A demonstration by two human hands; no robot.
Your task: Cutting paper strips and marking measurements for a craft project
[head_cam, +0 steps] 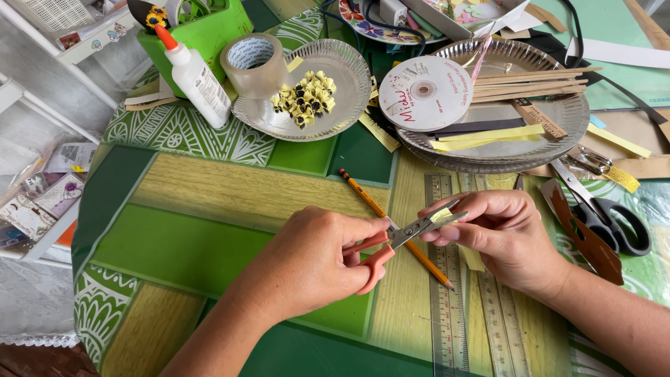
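Note:
My left hand [310,262] grips small scissors [401,236] with orange handles, their blades parted around a yellow paper strip [442,216]. My right hand [499,234] pinches that strip at the blade tips, and more of the strip hangs below the fingers. Both hands hover just above the table, over a yellow pencil [394,227] and a metal ruler [447,307].
A silver paper plate [349,77] holding small yellow-and-black paper flowers, a tape roll [253,64], a glue bottle [199,80] and a green box stand at the back. Another foil plate [551,132] carries a white reel, sticks and yellow strips. Black scissors [607,213] lie at right.

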